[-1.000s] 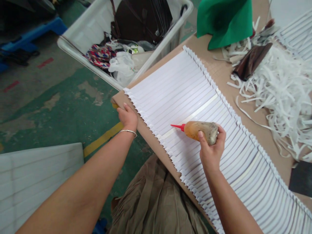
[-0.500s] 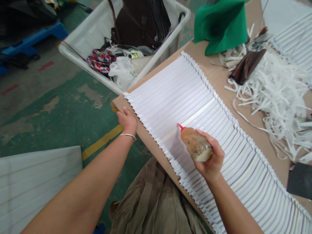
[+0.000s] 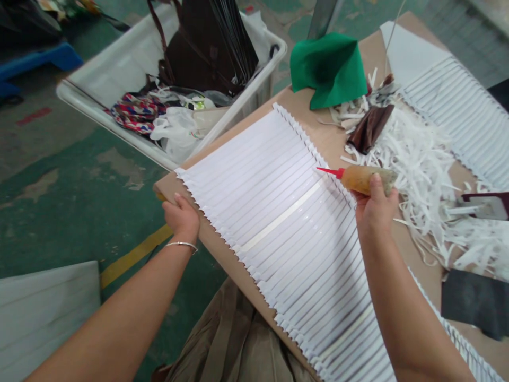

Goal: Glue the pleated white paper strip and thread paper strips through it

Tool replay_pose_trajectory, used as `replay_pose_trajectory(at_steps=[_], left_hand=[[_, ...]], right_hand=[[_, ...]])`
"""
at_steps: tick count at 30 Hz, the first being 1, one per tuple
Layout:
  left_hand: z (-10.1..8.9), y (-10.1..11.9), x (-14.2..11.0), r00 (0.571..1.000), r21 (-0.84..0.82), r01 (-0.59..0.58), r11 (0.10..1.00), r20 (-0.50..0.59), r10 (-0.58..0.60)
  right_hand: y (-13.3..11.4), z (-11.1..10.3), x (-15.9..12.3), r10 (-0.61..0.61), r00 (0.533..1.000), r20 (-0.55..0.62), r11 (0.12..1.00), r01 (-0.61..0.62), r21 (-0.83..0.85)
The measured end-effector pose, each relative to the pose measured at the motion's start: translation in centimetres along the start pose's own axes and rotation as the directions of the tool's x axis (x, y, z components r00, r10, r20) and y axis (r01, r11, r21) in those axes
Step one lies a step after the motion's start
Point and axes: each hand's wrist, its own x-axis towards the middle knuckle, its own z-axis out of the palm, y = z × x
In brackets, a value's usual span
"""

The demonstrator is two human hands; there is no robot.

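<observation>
My right hand [image 3: 376,209] is wrapped round a squeeze bottle [image 3: 360,179] of amber liquid, murky toward its base, with a thin red nozzle. The bottle lies nearly level, its tip pointing left above the far edge of a long row of overlapping white strips [image 3: 254,185]. These strips have notched ends, and a cream-coloured one stands out among them. Shiny wet-looking spots dot the surface near the middle. At the near left corner, my left hand [image 3: 182,216] grips the edge of the brown-covered table [image 3: 222,254], beside the strips; its fingertips are partly hidden.
A white bin [image 3: 99,69] holding a dark bag and plastic stands beyond the table. Green sheet material [image 3: 328,69], a brown scrap [image 3: 369,127], a heap of white trimmings [image 3: 417,143] and a dark flat piece [image 3: 475,302] lie on the table. More strips [image 3: 457,106] lie far right.
My right hand has moved right and away from me with the bottle, from mid-strips to their far edge. The bottle has turned flatter. My left hand stays at the corner; the view has shifted.
</observation>
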Motion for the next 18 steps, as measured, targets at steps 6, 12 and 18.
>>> replay_pose_trajectory(at_steps=[6, 12, 18], left_hand=[[-0.3, 0.3, -0.4, 1.0, -0.014, -0.004, 1.0, -0.012, 0.004], [-0.6, 0.6, -0.6, 1.0, 0.011, 0.005, 1.0, -0.001, -0.005], [-0.4, 0.4, -0.4, 1.0, 0.016, -0.001, 1.0, 0.02, 0.001]], right_hand=[[1.0, 0.4, 0.9, 0.015, 1.0, -0.008, 0.999, -0.015, -0.035], [1.1, 0.9, -0.1, 0.014, 1.0, 0.007, 0.999, -0.013, -0.041], [0.2, 1.4, -3.6, 0.038, 0.999, 0.02, 0.998, -0.037, -0.051]])
